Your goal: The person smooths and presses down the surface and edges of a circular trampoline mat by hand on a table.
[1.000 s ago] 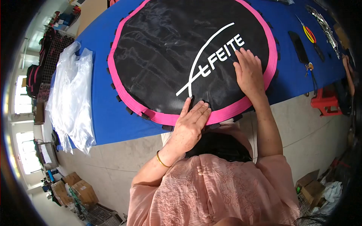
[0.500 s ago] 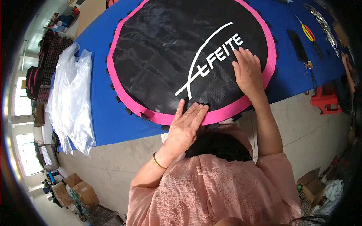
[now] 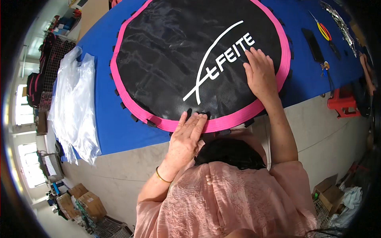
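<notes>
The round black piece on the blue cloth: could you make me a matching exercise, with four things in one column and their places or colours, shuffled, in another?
Things:
1. Left hand
2. Right hand
3. Plastic sheeting
4. Stool

Places or colours:
A. Red
B. Fingers beside the white lettering
C. Clear, lying to the left of the round black piece
D. Fingers over the near part of the pink rim

Right pairs: 1-D, 2-B, 3-C, 4-A.

An embroidered pink blouse is worn with a slim gold bangle.
</notes>
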Demonstrator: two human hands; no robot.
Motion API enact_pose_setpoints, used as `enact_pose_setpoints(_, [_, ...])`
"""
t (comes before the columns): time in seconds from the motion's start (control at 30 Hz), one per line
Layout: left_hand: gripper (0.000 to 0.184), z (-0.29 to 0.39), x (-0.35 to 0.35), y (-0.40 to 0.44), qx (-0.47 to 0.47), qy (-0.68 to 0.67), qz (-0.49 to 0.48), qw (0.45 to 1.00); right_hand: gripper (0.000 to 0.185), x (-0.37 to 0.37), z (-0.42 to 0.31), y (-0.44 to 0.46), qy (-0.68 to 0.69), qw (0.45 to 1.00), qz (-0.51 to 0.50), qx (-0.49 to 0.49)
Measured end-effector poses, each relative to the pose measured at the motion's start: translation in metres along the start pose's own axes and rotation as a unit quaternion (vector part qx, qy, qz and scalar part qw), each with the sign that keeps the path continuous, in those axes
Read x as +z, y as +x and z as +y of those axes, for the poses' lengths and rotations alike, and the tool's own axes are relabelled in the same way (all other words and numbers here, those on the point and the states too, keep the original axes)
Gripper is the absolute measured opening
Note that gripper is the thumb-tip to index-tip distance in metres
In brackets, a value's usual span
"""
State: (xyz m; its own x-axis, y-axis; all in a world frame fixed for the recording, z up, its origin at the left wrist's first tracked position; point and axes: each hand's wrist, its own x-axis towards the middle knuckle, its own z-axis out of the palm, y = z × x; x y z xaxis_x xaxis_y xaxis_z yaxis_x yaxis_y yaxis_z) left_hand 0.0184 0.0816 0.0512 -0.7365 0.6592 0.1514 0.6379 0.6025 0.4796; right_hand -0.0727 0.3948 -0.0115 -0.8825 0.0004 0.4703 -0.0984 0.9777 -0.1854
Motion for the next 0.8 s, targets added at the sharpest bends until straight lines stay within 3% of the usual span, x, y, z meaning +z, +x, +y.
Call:
enact_pose_setpoints(0.17, [0.068, 0.010, 0.014, 0.011, 0.058, 0.028, -0.003, 0.998, 0.039, 0.001, 0.001, 0.000, 0.001, 1.000, 0.004, -0.010])
enact_pose_setpoints(0.37, [0.069, 0.002, 0.011, 0.001, 0.043, 0.031, 0.001, 0.999, 0.039, -0.002, 0.000, 0.001, 0.009, 1.000, -0.002, 0.005])
enact_pose_setpoints(0.5, [0.087, -0.011, -0.003, -0.006, -0.033, 0.080, 0.040, 0.995, 0.038, 0.002, 0.002, -0.001, 0.007, 1.000, 0.000, -0.001])
enact_pose_setpoints(0.63, [0.058, -0.038, -0.007, -0.011, -0.096, 0.162, 0.064, 0.980, 0.038, 0.005, 0.004, 0.000, 0.008, 1.000, -0.003, -0.005])
enact_pose_setpoints(0.8, [0.059, -0.036, -0.001, -0.012, -0.068, 0.189, 0.055, 0.978, 0.039, 0.004, 0.003, 0.001, 0.000, 1.000, -0.009, -0.002])
